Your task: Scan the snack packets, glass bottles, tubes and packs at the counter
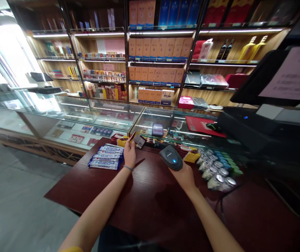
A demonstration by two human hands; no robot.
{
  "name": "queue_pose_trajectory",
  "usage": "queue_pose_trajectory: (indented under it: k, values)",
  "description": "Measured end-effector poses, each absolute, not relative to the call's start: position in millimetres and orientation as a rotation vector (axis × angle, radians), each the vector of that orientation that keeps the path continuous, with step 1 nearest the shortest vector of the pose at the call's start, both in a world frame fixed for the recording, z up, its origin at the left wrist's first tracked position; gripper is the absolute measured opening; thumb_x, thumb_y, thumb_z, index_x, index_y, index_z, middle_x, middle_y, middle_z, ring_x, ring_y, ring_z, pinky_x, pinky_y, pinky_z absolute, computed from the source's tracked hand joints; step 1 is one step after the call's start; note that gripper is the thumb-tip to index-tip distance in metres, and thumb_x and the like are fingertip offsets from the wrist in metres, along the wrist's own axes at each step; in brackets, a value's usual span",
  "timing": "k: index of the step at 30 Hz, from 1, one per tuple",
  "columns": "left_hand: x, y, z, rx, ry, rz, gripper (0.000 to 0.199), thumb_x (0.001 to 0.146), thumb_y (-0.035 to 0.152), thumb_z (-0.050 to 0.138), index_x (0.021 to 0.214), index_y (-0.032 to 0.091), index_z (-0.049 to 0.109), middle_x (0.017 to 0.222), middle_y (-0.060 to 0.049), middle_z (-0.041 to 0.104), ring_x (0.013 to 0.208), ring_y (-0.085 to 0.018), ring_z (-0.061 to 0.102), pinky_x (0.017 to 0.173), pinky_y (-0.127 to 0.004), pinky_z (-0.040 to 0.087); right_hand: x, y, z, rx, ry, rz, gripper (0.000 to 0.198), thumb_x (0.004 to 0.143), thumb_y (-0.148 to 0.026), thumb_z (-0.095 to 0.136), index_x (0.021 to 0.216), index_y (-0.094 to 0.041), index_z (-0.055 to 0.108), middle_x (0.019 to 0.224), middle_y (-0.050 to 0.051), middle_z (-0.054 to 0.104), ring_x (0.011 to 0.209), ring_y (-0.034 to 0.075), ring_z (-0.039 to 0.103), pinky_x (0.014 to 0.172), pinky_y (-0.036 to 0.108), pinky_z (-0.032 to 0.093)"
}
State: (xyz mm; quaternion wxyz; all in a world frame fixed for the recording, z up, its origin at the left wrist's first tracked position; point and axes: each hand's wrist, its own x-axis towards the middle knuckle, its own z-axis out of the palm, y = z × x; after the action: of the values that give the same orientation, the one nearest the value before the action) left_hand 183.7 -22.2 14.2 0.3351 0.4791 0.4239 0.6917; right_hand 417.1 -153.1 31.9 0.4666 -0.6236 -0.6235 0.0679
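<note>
My left hand [129, 154] is closed around a thin dark-red flat packet [132, 137], seen nearly edge-on above the table. In my right hand [185, 176] is a black barcode scanner [171, 157] with a blue light on top, its head tilted toward the left hand. Left of my left hand lies a pile of blue-and-white wrapped packets [106, 156]. Red-and-yellow packets [122, 140] sit just behind that hand, beside a small dark flat item [139, 141]. More red-and-yellow packets [189, 154] are stacked right of the scanner.
Several small silver-lidded jars [213, 171] and blue and green ones [227, 161] stand on the dark red table [139, 196]. A glass display counter [100, 112] runs behind it. A black monitor or register [268, 129] fills the right side, with a red mat [201, 126] nearby.
</note>
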Motion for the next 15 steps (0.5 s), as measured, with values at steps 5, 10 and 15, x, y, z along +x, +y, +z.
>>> queue_pose_trajectory:
  k: [5,10,15]
  values:
    - [214.9,-39.7,-14.7,0.524,0.698,1.559,0.019,0.090,0.032,0.065,0.107,0.025,0.058,0.102,-0.002,0.069,0.087,-0.013,0.067,0.086,-0.032,0.054,422.7,-161.2,27.5,-1.600,-1.501,0.241,0.052,0.077,-0.040,0.062,0.125,-0.018,0.062,0.097,0.011,0.077,0.093,0.031,0.073,0.077,0.037,0.055]
    - [209.7,-38.8,-27.2,0.435,0.658,1.500,0.024,0.087,0.024,0.069,0.105,0.026,0.054,0.098,0.000,0.068,0.083,-0.011,0.067,0.092,-0.038,0.054,412.9,-165.8,28.7,-1.759,-1.535,0.244,0.045,0.078,-0.038,0.061,0.121,-0.025,0.059,0.088,0.006,0.077,0.088,0.031,0.074,0.068,0.032,0.051]
    - [205.6,-31.8,-29.0,0.418,0.663,1.507,0.020,0.089,0.023,0.066,0.103,0.026,0.053,0.099,0.001,0.067,0.085,-0.011,0.067,0.092,-0.035,0.054,402.8,-166.3,19.1,-1.854,-1.757,0.141,0.042,0.081,-0.036,0.062,0.122,-0.027,0.057,0.083,0.003,0.076,0.073,0.027,0.073,0.060,0.028,0.044]
